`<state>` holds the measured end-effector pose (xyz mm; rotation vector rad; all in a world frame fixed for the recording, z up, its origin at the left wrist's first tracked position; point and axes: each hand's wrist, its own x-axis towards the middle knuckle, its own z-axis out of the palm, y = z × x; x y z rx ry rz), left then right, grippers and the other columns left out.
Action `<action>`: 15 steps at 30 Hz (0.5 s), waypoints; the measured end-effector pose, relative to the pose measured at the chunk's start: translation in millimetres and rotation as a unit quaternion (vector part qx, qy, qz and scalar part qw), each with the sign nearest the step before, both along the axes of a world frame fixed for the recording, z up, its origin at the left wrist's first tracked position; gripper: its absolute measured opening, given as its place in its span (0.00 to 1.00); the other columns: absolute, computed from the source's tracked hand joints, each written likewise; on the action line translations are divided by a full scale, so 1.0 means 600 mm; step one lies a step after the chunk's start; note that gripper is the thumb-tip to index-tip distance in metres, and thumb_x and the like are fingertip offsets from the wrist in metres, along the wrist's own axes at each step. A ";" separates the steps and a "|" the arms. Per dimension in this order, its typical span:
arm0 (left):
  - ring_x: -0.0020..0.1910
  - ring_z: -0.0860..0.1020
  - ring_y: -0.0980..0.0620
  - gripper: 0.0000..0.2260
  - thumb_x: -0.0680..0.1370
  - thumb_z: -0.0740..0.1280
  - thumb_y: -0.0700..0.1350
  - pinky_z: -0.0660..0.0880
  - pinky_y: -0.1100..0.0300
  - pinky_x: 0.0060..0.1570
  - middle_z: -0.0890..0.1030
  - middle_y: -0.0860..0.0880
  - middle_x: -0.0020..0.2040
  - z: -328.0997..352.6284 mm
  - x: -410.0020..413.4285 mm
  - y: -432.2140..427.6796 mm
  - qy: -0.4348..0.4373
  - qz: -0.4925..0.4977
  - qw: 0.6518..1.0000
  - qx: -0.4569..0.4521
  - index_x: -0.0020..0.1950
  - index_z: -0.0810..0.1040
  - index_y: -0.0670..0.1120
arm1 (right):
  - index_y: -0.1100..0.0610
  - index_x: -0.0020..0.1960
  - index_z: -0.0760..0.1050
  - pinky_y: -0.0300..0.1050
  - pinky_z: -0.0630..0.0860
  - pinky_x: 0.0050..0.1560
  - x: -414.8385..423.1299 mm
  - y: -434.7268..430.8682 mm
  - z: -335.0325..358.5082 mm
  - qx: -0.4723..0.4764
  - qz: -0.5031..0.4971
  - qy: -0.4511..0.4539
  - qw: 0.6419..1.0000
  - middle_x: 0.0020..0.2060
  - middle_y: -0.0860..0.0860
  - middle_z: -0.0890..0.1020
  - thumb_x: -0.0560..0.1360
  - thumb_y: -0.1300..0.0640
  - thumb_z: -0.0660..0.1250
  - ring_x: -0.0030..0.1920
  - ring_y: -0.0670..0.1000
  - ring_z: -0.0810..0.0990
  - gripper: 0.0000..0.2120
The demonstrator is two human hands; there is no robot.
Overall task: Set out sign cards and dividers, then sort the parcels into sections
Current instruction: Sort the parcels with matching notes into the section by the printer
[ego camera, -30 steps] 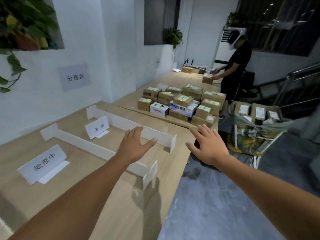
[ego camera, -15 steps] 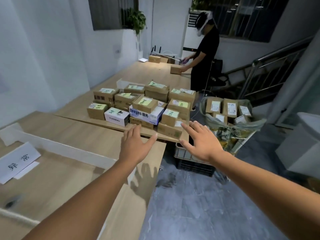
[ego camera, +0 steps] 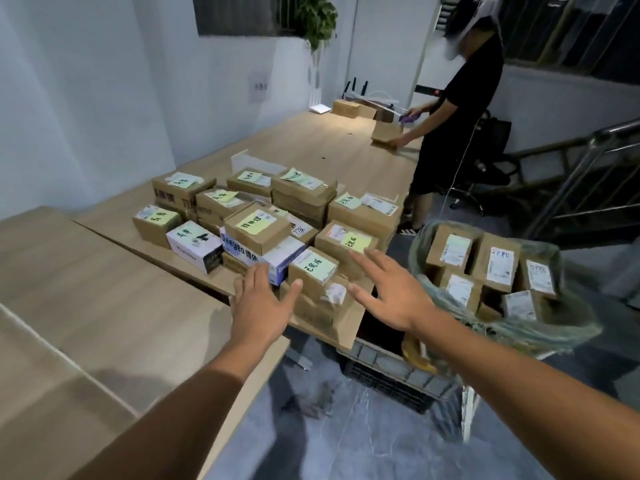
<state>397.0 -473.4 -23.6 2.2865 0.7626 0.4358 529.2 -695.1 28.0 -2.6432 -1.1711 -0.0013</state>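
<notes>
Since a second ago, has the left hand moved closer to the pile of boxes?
Yes. The left hand has travelled forward from over the near table to the parcel pile, its fingertips now at the blue-and-white box.

The parcels [ego camera: 256,230] sit stacked on the far tabletop [ego camera: 311,140], near its front right corner. A nearer tabletop [ego camera: 104,289] lies left of and before it. Right of the stack, a sack [ego camera: 540,332] holding more parcels rests above a crate [ego camera: 391,375] on the floor [ego camera: 346,445]. Behind, a person [ego camera: 457,109] stands at the far tabletop's right edge
</notes>
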 end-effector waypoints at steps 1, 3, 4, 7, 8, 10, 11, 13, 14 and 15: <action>0.82 0.53 0.43 0.40 0.77 0.58 0.72 0.58 0.38 0.77 0.58 0.49 0.83 -0.008 0.026 0.000 -0.003 0.013 1.000 -0.010 0.82 0.57 0.50 | 0.40 0.82 0.51 0.50 0.57 0.76 0.032 0.010 -0.010 0.016 0.009 0.021 1.000 0.80 0.51 0.60 0.79 0.30 0.50 0.79 0.53 0.57 0.34; 0.82 0.53 0.43 0.41 0.77 0.58 0.73 0.58 0.39 0.78 0.58 0.50 0.83 -0.028 0.078 0.004 -0.017 0.028 0.999 -0.031 0.82 0.57 0.51 | 0.39 0.81 0.53 0.47 0.58 0.74 0.092 0.038 -0.036 0.050 0.031 0.068 0.996 0.80 0.48 0.61 0.78 0.29 0.51 0.78 0.50 0.59 0.34; 0.82 0.52 0.44 0.42 0.76 0.57 0.74 0.58 0.39 0.78 0.58 0.50 0.83 -0.042 0.104 0.008 -0.023 0.033 0.998 -0.045 0.82 0.57 0.51 | 0.38 0.81 0.53 0.47 0.58 0.74 0.120 0.054 -0.051 0.064 0.045 0.088 0.993 0.80 0.47 0.61 0.78 0.28 0.51 0.78 0.49 0.59 0.34; 0.82 0.54 0.45 0.45 0.72 0.56 0.77 0.62 0.39 0.76 0.59 0.50 0.82 -0.079 0.177 0.026 -0.042 0.054 0.993 -0.092 0.82 0.58 0.51 | 0.38 0.81 0.54 0.52 0.58 0.77 0.196 0.107 -0.096 0.077 0.077 0.141 0.984 0.80 0.44 0.60 0.79 0.29 0.53 0.79 0.46 0.57 0.33; 0.81 0.57 0.45 0.45 0.71 0.55 0.78 0.65 0.39 0.75 0.61 0.50 0.81 -0.090 0.199 0.032 -0.047 0.061 0.992 -0.101 0.81 0.60 0.52 | 0.39 0.81 0.55 0.54 0.58 0.78 0.216 0.121 -0.109 0.075 0.088 0.156 0.981 0.80 0.44 0.60 0.80 0.31 0.54 0.79 0.45 0.56 0.32; 0.79 0.60 0.47 0.41 0.73 0.57 0.76 0.67 0.42 0.74 0.63 0.51 0.79 -0.109 0.234 0.036 -0.040 0.070 0.992 -0.100 0.79 0.63 0.53 | 0.41 0.82 0.54 0.54 0.58 0.79 0.250 0.141 -0.132 0.061 0.127 0.171 0.975 0.80 0.46 0.60 0.82 0.36 0.57 0.80 0.45 0.55 0.31; 0.80 0.58 0.47 0.40 0.75 0.57 0.75 0.64 0.42 0.75 0.61 0.51 0.80 -0.116 0.249 0.037 -0.026 0.075 0.992 -0.098 0.80 0.61 0.54 | 0.41 0.82 0.53 0.53 0.58 0.79 0.267 0.148 -0.139 0.048 0.151 0.174 0.972 0.80 0.45 0.59 0.82 0.37 0.58 0.80 0.44 0.54 0.31; 0.81 0.54 0.47 0.40 0.76 0.60 0.73 0.60 0.42 0.77 0.57 0.50 0.82 -0.124 0.275 0.036 0.003 0.090 0.991 -0.095 0.81 0.58 0.53 | 0.40 0.82 0.51 0.48 0.55 0.79 0.301 0.159 -0.149 0.020 0.199 0.182 0.963 0.81 0.42 0.56 0.82 0.39 0.60 0.80 0.40 0.50 0.33; 0.81 0.54 0.47 0.40 0.76 0.61 0.71 0.60 0.42 0.78 0.57 0.49 0.82 -0.126 0.285 0.034 0.011 0.098 0.991 -0.094 0.82 0.57 0.52 | 0.40 0.82 0.50 0.47 0.54 0.79 0.316 0.162 -0.155 0.009 0.216 0.188 0.958 0.80 0.39 0.54 0.82 0.39 0.61 0.80 0.38 0.48 0.33; 0.82 0.53 0.48 0.40 0.76 0.62 0.70 0.59 0.42 0.78 0.56 0.49 0.83 -0.129 0.292 0.032 0.013 0.105 0.990 -0.093 0.82 0.57 0.51 | 0.39 0.82 0.49 0.46 0.52 0.79 0.330 0.164 -0.159 0.000 0.227 0.194 0.954 0.80 0.38 0.53 0.82 0.39 0.61 0.79 0.37 0.47 0.33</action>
